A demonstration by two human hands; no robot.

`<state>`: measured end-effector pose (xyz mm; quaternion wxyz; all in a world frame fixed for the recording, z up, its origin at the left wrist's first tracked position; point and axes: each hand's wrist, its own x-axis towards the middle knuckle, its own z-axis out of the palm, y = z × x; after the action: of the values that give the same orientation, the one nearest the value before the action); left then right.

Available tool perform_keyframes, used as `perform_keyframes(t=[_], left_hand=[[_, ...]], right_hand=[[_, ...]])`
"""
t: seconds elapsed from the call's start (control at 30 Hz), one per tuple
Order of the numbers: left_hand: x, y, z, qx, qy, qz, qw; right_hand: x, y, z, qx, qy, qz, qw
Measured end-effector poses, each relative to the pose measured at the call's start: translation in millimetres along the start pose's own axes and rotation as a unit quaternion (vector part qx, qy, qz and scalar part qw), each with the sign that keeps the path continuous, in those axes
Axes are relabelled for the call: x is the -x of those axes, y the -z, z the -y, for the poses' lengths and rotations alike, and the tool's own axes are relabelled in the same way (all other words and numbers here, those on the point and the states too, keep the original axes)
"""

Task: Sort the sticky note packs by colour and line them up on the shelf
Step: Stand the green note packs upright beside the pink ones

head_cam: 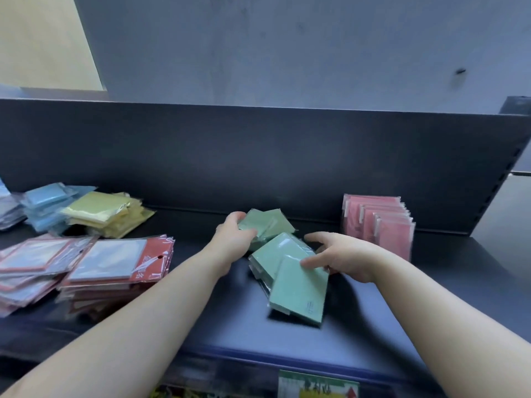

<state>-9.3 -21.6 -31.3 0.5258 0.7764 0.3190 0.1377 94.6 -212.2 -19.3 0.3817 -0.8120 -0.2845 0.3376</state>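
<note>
head view | looks forward and down | close over shelf (373, 326)

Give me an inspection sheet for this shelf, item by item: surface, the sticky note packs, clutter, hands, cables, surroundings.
Surface: dark shelf, flat, with packs lying across it.
Job's things: green packs loose and overlapping in the centre; pink packs upright in a row at the right, against the back panel; yellow packs and blue packs heaped at far left.
Clutter: red-edged packets stacked at front left.
Hands: left hand grips the rear green packs; right hand holds the nearer ones, thumb on top.
Cables: nothing seen.
Surroundings: grey wall behind; printed label under the shelf's front edge.
</note>
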Motion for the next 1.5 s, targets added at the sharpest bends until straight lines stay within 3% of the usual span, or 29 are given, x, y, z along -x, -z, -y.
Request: perform_keyframes(t=[0.1, 0.57, 0.8, 0.93, 1.03, 1.23, 1.4, 1.5], left_hand=[[-5, -1, 3, -0.069, -0.01, -0.002, 0.998], [-13, -1, 7, -0.211, -0.112, 0.049, 0.97], [-15, 0, 11, -0.286, -0.15, 0.026, 0.946], [-12, 8, 16, -0.267, -0.146, 0.001, 0.953], [-8, 18, 14, -0.289, -0.142, -0.017, 0.947], [8, 22, 3, -0.445, -0.15, -0.03, 0.882], [23, 7, 3, -0.423, -0.241, 0.054, 0.872], [27, 5, 8, -0.444, -0.222, 0.111, 0.861]], right_hand=[[-1, -6, -2, 0.054, -0.001, -0.032, 0.998], [-10, -14, 1, -0.163, -0.104, -0.155, 0.969], [-2, -17, -1, -0.026, -0.125, -0.136, 0.982], [-7, -19, 3, 0.087, -0.126, -0.123, 0.981], [-8, -20, 4, 0.094, -0.118, -0.138, 0.979], [-8, -24, 6, 0.091, -0.085, -0.161, 0.979], [-14, -25, 9, 0.074, -0.05, -0.156, 0.984], [-16, -30, 9, 0.049, -0.011, -0.151, 0.987]])
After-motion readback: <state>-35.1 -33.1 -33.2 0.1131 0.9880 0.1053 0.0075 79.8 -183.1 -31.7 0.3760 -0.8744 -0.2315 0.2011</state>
